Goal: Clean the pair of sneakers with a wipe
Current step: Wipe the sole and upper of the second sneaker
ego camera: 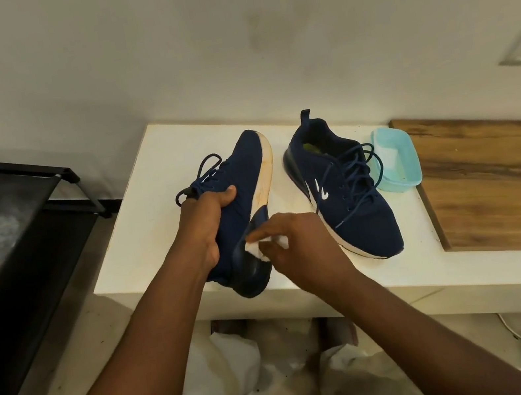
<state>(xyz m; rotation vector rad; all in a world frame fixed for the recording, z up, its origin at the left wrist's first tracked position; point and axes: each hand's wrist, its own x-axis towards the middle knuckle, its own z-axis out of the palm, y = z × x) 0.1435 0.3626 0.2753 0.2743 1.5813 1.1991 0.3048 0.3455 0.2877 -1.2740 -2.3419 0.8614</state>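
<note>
Right hand [299, 246] pinches wipe [256, 251] on held sneaker [242, 172]; left hand [207, 222] grips it; other sneaker [365, 217] bears white logo [320, 191].

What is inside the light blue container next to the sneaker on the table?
Something white, perhaps wipes, lies in the light blue container. The laces of the standing sneaker hide part of it.

Bare forearms [158, 333] and bare hands [205, 229]
</note>
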